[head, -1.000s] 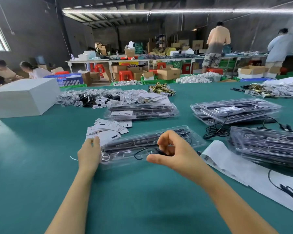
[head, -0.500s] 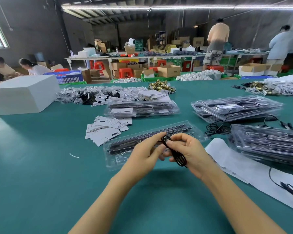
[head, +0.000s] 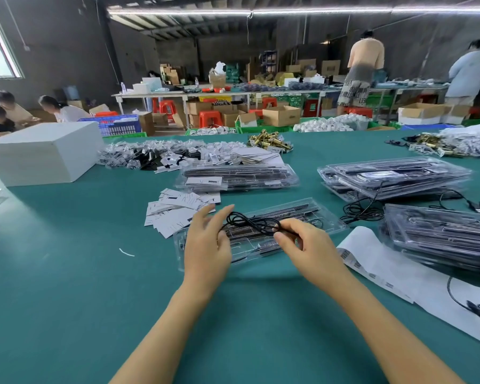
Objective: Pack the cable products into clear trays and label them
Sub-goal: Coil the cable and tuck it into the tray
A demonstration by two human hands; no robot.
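Green felt covers the desk [head: 67,286] that fills the head view of a packing workshop, where five other people can be counted: three seated at far left and two standing with their backs turned at a long bench at the rear. One white box [head: 43,152] sits at the desk's left edge, the largest single item on it. Three stacks of filled clear trays lie farther out: one in the middle [head: 237,176], one to the right [head: 394,177] and one at near right [head: 441,236]. One long white backing strip [head: 394,273] runs along the near right side, carrying small barcode labels whose print is too small to read. One open clear tray [head: 302,217] lies in front of the person, holding dark bar-shaped parts. Above it the right hand [head: 308,245] has its grip closed on a coiled black cable [head: 250,224], thumb and fingertips pinching the bundle at its right end, while the left hand [head: 208,242] is spread, fingers straight, with the cable's loop against its fingertips. A loose pile of white cards [head: 178,212] lies just left of the tray; each bears dark printed marks, none legible, and the cards are too overlapped to count. One small white scrap [head: 126,253] lies alone on the felt to the left.
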